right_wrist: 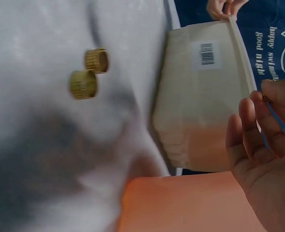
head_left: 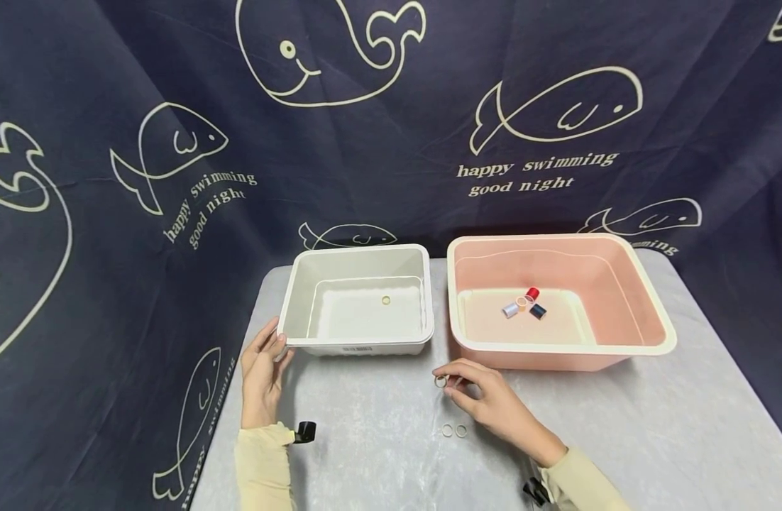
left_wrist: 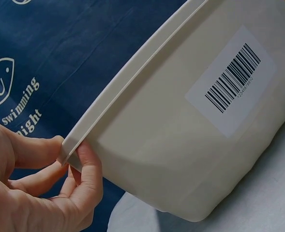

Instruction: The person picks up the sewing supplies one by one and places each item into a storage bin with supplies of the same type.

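Two tubs sit side by side at the back of the worktop (head_left: pixel 621 440): the left tub (head_left: pixel 359 341) at 11 o'clock, the right tub (head_left: pixel 646 305) at 1 o'clock, a narrow gap between them. One ring (head_left: pixel 386 300) lies in the left tub, near its middle. Three thread spools (head_left: pixel 524 304) lie clustered in the right tub, left of its middle. Left hand (head_left: pixel 261 380) at 9 o'clock, on the left tub's near left corner rim. Right hand (head_left: pixel 493 404) in front of the gap between tubs, pinching a ring (head_left: pixel 440 382). Two more rings (head_left: pixel 454 430) lie touching on the worktop at 6 o'clock, just beside the right hand. Curtain (head_left: pixel 110 177) behind and on both sides.
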A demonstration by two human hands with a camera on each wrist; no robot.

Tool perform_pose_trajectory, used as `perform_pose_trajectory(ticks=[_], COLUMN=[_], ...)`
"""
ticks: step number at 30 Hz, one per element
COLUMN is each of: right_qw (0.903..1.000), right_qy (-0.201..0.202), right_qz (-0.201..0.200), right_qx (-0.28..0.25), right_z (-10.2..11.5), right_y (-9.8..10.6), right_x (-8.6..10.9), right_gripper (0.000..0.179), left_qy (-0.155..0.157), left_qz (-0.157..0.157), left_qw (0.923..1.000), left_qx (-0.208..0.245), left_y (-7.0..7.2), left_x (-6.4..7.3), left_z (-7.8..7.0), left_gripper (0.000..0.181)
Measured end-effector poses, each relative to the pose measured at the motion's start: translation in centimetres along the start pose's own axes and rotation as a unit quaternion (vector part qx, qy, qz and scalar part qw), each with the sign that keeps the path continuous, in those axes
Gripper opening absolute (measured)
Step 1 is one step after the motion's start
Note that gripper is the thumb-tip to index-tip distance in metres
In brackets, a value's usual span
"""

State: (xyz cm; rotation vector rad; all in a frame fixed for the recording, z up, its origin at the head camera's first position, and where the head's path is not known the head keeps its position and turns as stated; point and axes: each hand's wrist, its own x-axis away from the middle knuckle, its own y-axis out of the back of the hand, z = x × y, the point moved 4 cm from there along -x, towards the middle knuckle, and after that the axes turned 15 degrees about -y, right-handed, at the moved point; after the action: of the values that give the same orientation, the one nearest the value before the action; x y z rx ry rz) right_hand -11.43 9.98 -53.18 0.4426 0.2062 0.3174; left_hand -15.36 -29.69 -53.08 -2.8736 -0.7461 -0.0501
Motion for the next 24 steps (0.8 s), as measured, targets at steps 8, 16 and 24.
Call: perform_pose_trajectory(ticks=[8, 16, 24], right_qw=[0.9997, 0.9996, 0.9988], right_qy=[0.023, 0.021, 0.017], right_qz=[-0.001, 0.018, 0.040], right_qx=[0.000, -0.001, -0.021], right_z=[2.3, 4.3, 6.1], right_y=[0.0, -0.5, -0.9], right_x=[-2.2, -4.3, -6.5], right_gripper=[0.037, 0.034, 0.030], left_qy=[0.000, -0.003, -0.013], left_qz=[-0.003, 0.008, 0.000], left_qw=[0.9999, 0.9999, 0.9999], left_qx=[0.013, 0.009, -0.001], left_y=[0.3, 0.1, -0.1], left_x=[-0.2, -0.2, -0.2], left_z=[-0.1, 0.3, 0.3], left_gripper=[0.053, 0.053, 0.053])
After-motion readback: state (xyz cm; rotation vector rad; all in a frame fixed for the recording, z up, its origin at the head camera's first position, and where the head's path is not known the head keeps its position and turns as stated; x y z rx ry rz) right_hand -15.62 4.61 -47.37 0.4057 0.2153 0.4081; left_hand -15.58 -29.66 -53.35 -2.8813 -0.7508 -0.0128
